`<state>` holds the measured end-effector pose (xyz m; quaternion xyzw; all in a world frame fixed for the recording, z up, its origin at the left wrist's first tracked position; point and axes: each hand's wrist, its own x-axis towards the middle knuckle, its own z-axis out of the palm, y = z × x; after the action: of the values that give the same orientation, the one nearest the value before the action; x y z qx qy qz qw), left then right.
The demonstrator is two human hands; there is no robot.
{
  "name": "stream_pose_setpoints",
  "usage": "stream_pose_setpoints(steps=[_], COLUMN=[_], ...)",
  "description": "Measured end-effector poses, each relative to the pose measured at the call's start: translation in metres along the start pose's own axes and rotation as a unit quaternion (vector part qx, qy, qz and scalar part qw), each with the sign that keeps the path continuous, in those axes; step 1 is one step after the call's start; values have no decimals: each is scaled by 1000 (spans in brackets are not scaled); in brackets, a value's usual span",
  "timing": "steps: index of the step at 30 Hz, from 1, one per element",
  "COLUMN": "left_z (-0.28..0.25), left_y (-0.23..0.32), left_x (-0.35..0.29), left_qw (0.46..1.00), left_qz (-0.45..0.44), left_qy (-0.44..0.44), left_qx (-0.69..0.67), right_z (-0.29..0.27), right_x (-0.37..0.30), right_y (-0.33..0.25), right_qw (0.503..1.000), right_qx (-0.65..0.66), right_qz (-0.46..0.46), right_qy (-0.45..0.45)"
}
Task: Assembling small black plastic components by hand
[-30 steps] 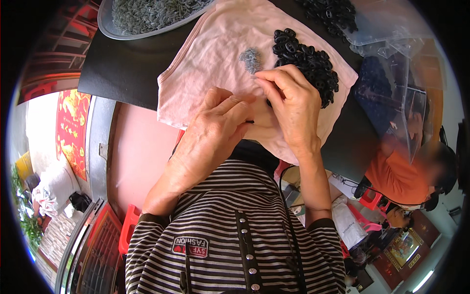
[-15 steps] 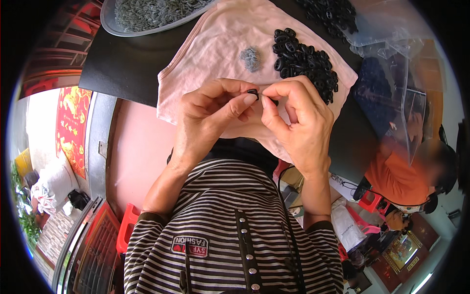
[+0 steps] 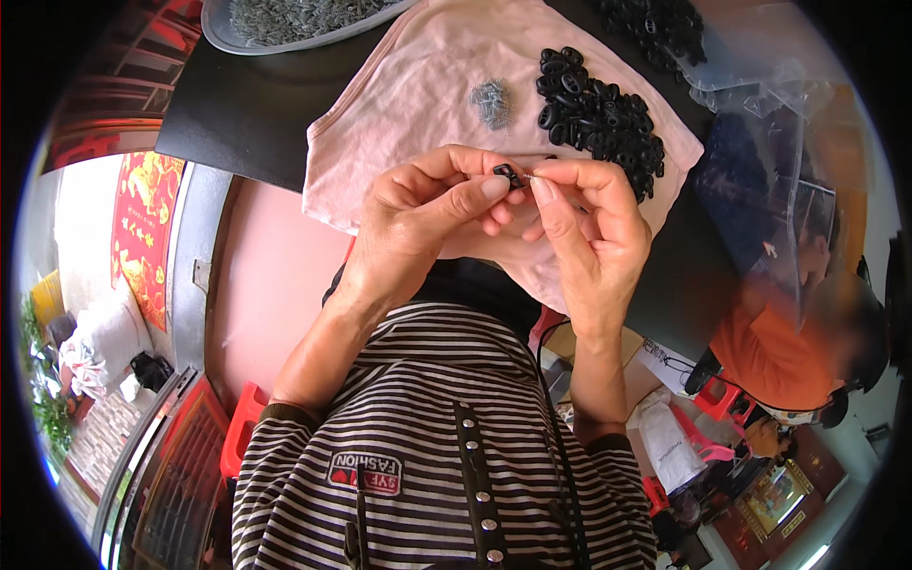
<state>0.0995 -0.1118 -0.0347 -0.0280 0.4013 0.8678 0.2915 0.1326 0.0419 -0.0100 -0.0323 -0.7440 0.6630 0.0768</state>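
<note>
Likely small workshop: worktable [image 3: 233,123], heaped black parts [image 3: 608,119], co-worker [image 3: 774,337].

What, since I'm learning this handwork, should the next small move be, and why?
Probably align the small metallic piece with the black piece: the right hand appears to pinch the former, the left hand holds the latter, and they are close together; whether they touch is unclear.

The cloth [image 3: 399,114] lies on the table [image 3: 237,119]. On it, the heap of small pieces [image 3: 492,103] is near the middle, and the pile of larger pieces [image 3: 603,119] is just to its right. Behind the cloth, the tub [image 3: 271,50] stands at left and another pile [image 3: 655,33] lies at right, near the plastic bag [image 3: 760,52]. Before the heap, one larger piece [image 3: 507,174] is in the left hand [image 3: 418,204] and one small piece [image 3: 529,177] in the right hand [image 3: 598,218].
</note>
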Motion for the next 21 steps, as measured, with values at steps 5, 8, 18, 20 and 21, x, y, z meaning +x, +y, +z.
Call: stream_pose_setpoints(steps=[5, 8, 18, 20, 21], left_z=[-1, -1, -3, -3, -3], left_y=[0, -1, 0, 0, 1], left_x=[1, 1, -2, -2, -2], left_qw=[1000, 999, 998, 997, 996], left_qz=[-4, 1, 9, 9, 9], left_qy=[5, 3, -1, 3, 6], left_qx=[22, 35, 66, 75, 85], right_z=[-4, -5, -6, -7, -7], right_x=[1, 1, -2, -1, -1], right_y=[2, 0, -2, -2, -1], right_qw=[999, 999, 997, 998, 998], right_qx=[-27, -36, -68, -58, -47], right_qz=[-14, -10, -11, -4, 3], right_qy=[-21, -24, -30, -36, -43])
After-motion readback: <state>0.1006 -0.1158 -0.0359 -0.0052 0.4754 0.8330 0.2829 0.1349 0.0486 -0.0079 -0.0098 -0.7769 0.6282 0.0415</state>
